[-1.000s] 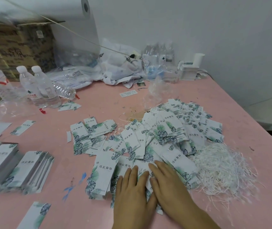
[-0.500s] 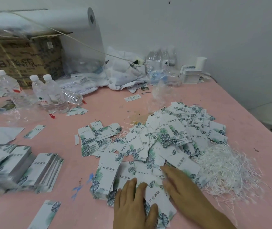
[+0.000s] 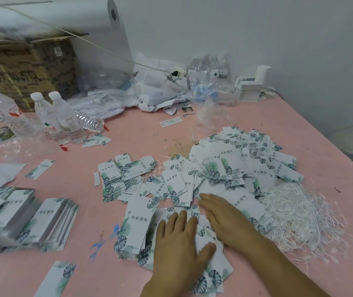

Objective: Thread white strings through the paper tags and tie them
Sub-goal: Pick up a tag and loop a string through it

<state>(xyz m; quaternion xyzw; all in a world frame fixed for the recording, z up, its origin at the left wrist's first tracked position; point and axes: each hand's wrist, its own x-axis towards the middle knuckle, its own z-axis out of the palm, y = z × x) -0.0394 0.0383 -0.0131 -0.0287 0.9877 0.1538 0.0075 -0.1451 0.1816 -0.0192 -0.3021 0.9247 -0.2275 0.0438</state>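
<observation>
My left hand (image 3: pixel 178 243) lies flat, fingers straight, pressing the near white leaf-printed paper tags (image 3: pixel 212 273); my right hand (image 3: pixel 225 219), likewise flat, rests on the heap beside it. Tangled thin white strings (image 3: pixel 300 217) lie right of the tags on the pink bench (image 3: pixel 300 129).

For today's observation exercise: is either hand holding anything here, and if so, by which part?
Nothing is held. The left hand and right hand lie flat, fingers straight, pressing on the loose paper tags on the table.
</observation>
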